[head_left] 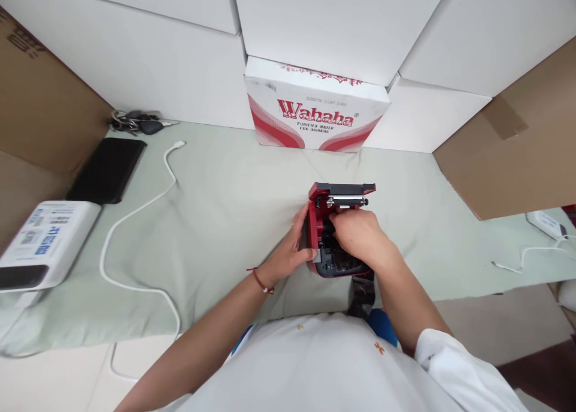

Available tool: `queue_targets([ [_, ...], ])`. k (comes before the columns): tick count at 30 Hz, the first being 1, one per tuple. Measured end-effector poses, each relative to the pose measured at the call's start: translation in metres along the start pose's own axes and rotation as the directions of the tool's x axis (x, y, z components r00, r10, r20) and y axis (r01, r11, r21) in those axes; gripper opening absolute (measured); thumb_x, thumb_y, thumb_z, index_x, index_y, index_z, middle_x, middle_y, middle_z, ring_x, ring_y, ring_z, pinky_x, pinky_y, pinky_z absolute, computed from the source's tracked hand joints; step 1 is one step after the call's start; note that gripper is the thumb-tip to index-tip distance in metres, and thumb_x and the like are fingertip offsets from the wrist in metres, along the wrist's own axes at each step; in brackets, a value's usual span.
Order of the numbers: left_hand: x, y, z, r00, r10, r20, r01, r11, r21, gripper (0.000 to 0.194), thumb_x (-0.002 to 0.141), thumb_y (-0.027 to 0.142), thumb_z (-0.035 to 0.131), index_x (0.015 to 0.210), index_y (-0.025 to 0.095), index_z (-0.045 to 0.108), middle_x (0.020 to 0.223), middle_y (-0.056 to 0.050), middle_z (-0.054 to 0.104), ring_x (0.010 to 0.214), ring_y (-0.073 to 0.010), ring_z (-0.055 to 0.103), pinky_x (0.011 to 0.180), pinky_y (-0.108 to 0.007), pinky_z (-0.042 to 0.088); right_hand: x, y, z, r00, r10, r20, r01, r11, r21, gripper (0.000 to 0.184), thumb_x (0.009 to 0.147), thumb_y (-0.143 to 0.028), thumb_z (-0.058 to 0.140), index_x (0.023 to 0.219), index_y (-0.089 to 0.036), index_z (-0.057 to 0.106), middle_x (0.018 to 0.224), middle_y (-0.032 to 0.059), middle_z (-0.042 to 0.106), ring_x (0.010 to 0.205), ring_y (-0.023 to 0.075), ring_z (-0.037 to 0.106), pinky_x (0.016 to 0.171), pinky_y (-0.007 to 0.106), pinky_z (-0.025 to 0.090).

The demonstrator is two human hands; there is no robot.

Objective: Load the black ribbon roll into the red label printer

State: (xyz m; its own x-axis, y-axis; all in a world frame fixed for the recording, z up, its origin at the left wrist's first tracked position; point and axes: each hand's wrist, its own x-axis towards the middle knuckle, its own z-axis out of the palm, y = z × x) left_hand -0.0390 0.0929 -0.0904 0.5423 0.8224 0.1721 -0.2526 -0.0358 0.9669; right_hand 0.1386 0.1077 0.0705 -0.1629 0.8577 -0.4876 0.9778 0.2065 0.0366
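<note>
A small red and black device (314, 223), which looks like a label printer, sits on the green cloth with its lid (344, 189) raised. A metal-and-black roller (347, 201) shows under the lid. My left hand (294, 247) grips the device's left side, fingers along the wall and thumb on the front left corner. Inside the open body, my right hand (357, 232) has its fingers curled; the fingertips and whatever they hold are hidden. A glossy black strip (362, 292) hangs from the front of the device towards my lap.
A Wahaha water carton (317, 115) stands behind, against white boxes (162, 58). Brown cardboard (508, 142) flanks both sides. To the left lie a white power bank (67, 226), a black phone (108, 169), keys (130, 122) and a white cable (130, 211). Another white cable (522, 262) lies right.
</note>
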Motion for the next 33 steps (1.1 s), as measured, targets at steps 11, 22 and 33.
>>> queue_targets([
  [11,0.0,0.0,0.002,0.999,-0.039,-0.025,0.037,0.995,-0.09,0.112,0.086,0.043,0.084,0.178,0.04,0.021,0.189,-0.003,0.018,0.175,-0.0429,0.013,0.144,-0.065,0.006,-0.115,0.113,0.058,0.929,0.133,-0.344,0.074,0.847,0.527,0.042,0.106,-0.059,0.06,0.131,-0.028,0.074,0.105,0.0062,0.08,0.069,0.0194,0.068,0.064,0.034,0.057],
  [22,0.002,0.001,0.0,0.997,-0.072,-0.042,0.066,0.99,-0.123,0.112,0.083,0.051,0.086,0.176,0.038,0.027,0.186,-0.006,0.027,0.173,-0.0441,0.02,0.143,-0.066,0.014,-0.078,0.123,0.128,0.929,0.241,-0.283,-0.101,0.896,0.432,0.041,0.105,-0.034,0.058,0.144,-0.024,0.069,0.149,0.0134,0.071,0.123,0.0277,0.075,0.099,0.042,0.061],
  [33,0.004,-0.002,-0.001,0.998,-0.043,-0.048,0.037,0.993,-0.11,0.111,0.081,0.05,0.087,0.175,0.038,0.03,0.186,-0.006,0.028,0.173,-0.0427,0.02,0.143,-0.065,0.013,-0.111,0.114,0.072,0.914,-0.391,-0.106,0.374,0.712,0.594,0.026,0.106,-0.026,0.066,0.128,-0.029,0.078,0.116,0.0056,0.081,0.1,0.0202,0.078,0.088,0.032,0.062],
])
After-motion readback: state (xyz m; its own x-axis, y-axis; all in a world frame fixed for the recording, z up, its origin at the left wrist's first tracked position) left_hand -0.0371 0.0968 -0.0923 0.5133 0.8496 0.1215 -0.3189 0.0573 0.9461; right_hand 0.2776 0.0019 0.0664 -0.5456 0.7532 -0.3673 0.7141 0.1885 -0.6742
